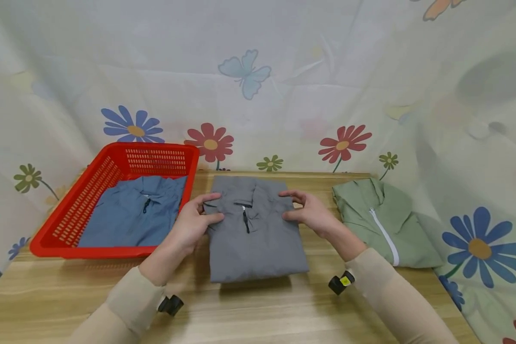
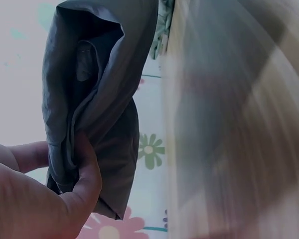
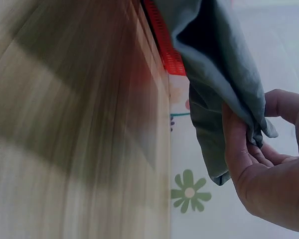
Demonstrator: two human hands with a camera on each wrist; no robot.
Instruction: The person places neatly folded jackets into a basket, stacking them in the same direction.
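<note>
A folded grey jacket with a black zip pull hangs just over the table, a shadow under its near edge. My left hand grips its left side, thumb on top. On the opposite side my right hand pinches the edge the same way. In the left wrist view the folded layers of the jacket sit between thumb and fingers of the left hand. The right wrist view has the right hand holding the jacket's side, fingers partly behind the cloth.
To the left stands a red plastic basket with a folded blue jacket inside. A folded green jacket with a white zip lies on the right of the wooden table. A flowered curtain hangs behind.
</note>
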